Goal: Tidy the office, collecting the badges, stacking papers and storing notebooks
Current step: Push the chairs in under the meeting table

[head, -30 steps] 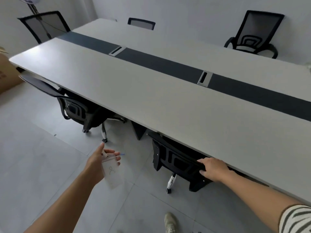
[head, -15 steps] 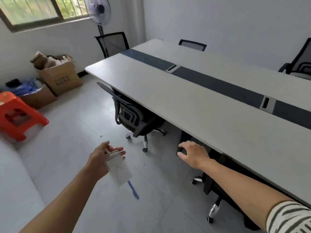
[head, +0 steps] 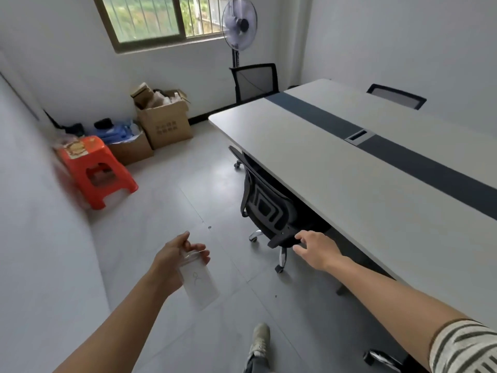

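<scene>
My left hand (head: 176,258) pinches the top of a clear plastic badge holder (head: 199,286) with a white card inside; the badge hangs below my fingers over the grey floor. My right hand (head: 316,247) is stretched forward with fingers apart, at the armrest of a black mesh office chair (head: 269,208) pushed under the long grey table (head: 349,184). It holds nothing. No papers or notebooks show on the table.
An orange plastic stool (head: 94,168) stands by the left wall. Cardboard boxes (head: 164,119) full of items sit under the window. A standing fan (head: 239,25) and two more black chairs (head: 255,79) are at the far end. My shoe (head: 259,343) is on the floor below.
My view has swung left along the table toward the window end. My right hand left the nearer chair's back and now reaches the farther chair. The left hand keeps the badge.
</scene>
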